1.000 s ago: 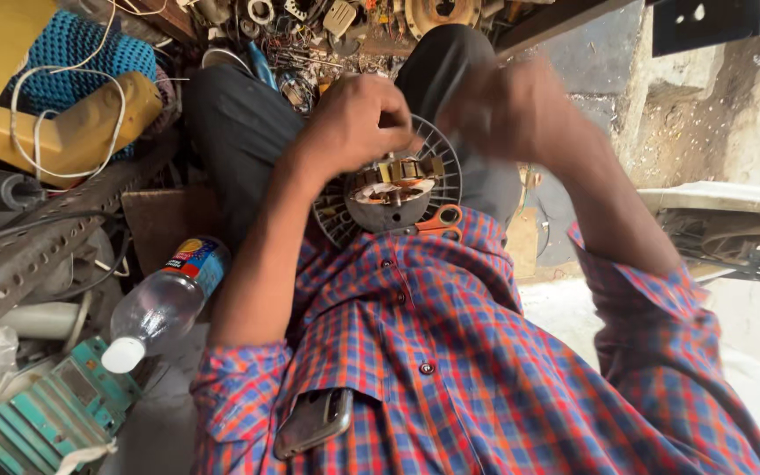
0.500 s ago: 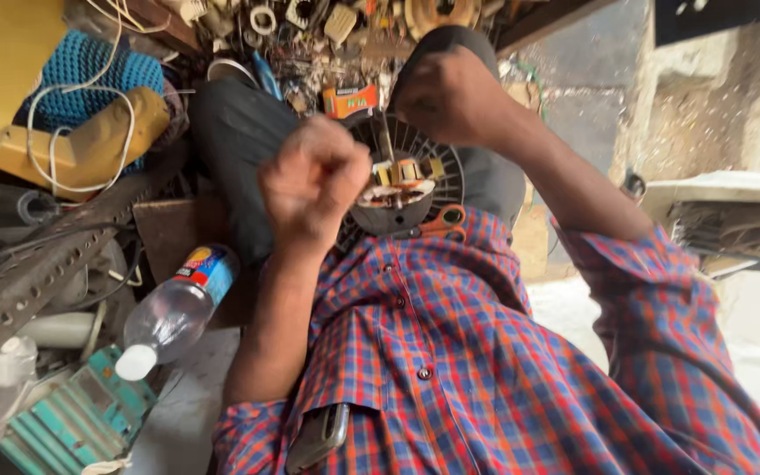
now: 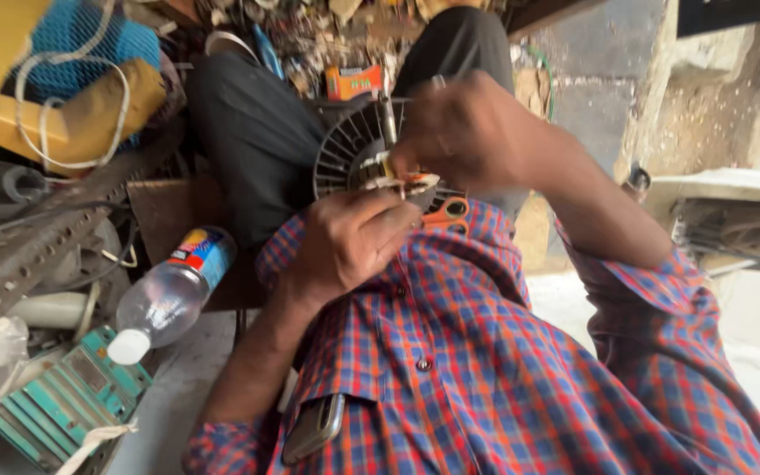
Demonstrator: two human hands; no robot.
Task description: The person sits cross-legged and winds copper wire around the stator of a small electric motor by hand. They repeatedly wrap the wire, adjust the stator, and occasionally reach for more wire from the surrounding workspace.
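Note:
A dark round finned motor housing (image 3: 345,154) with pale windings at its centre rests on my lap, against my black trousers. My left hand (image 3: 345,246) curls around its near edge, fingers pressed on the windings. Just above the centre, my right hand (image 3: 468,132) pinches a thin metal tool (image 3: 389,114) that stands upright over the housing. Orange-handled scissors (image 3: 447,211) lie on my checked shirt right under the housing. What lies between the fingertips of both hands is hidden.
A plastic water bottle (image 3: 169,295) lies to the left beside a teal finned metal part (image 3: 63,400). A perforated metal bar (image 3: 19,259), yellow and blue bundles (image 3: 81,88) and small scrap parts crowd the left and top. A phone (image 3: 314,427) sits in my shirt pocket.
My left hand came down from a raised fist onto the housing's near edge. My right hand dropped from above the housing to its centre, holding the thin tool.

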